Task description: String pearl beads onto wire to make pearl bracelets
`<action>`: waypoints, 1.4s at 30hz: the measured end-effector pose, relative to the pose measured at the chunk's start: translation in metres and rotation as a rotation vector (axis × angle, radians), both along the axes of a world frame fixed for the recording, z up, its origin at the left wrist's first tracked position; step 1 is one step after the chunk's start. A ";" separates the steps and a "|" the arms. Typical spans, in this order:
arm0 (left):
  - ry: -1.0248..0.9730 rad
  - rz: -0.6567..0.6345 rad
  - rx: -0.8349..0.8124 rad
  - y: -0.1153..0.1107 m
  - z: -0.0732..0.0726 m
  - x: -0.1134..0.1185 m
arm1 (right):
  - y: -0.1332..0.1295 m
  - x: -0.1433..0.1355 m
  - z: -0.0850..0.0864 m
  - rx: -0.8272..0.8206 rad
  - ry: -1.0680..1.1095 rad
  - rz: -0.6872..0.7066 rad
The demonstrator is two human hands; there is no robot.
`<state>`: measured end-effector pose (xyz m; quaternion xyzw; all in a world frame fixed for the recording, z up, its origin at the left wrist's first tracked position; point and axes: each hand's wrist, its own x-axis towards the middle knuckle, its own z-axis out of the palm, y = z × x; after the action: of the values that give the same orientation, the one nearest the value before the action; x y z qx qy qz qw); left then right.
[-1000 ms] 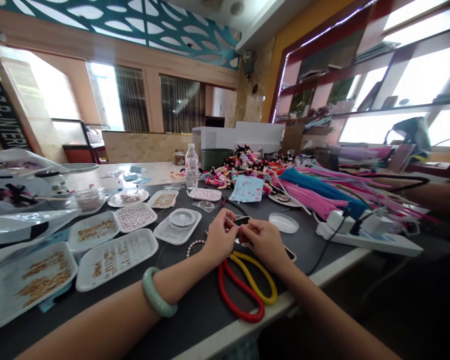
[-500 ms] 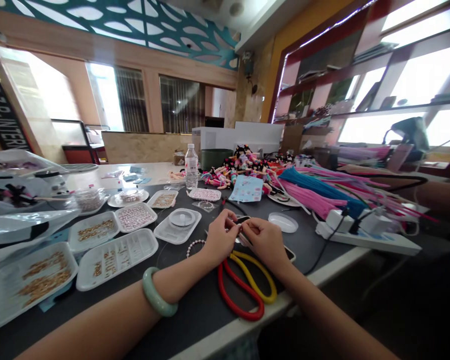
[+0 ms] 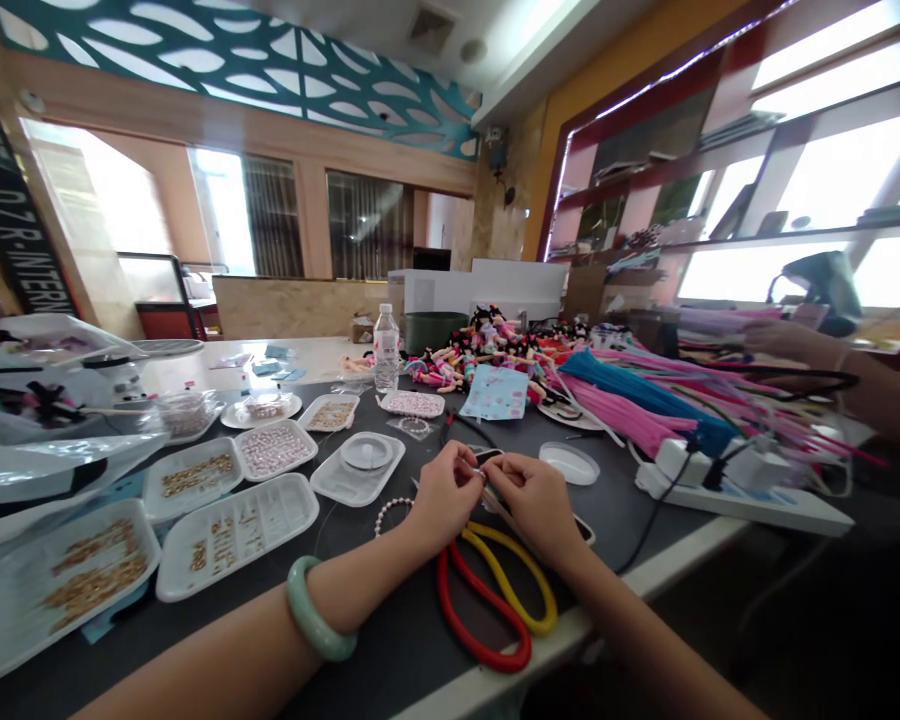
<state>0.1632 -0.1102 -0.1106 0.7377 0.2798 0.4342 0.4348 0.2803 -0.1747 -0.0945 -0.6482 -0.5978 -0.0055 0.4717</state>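
We pinch a tiny piece [image 3: 482,474] between left hand [image 3: 444,497] and right hand [image 3: 534,502], fingertips nearly meeting; its form is hidden. We judge it light, slippery, best gripped by its edges. Beside left wrist: bead strand [image 3: 380,516]; farther: spool [image 3: 366,451].

Probably passable between white dish [image 3: 568,463] and power strip [image 3: 780,506]; red handle [image 3: 504,660] obstructs nearer in.

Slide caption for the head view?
Left hand and right hand close together beyond a red loop, beside a bead string.
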 end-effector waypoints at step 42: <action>-0.038 0.025 -0.129 -0.002 0.000 0.000 | 0.000 0.000 -0.005 0.077 -0.056 0.080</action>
<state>0.1630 -0.1120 -0.1108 0.6964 0.3080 0.4346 0.4810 0.2801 -0.1750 -0.0995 -0.6046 -0.6356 -0.0277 0.4792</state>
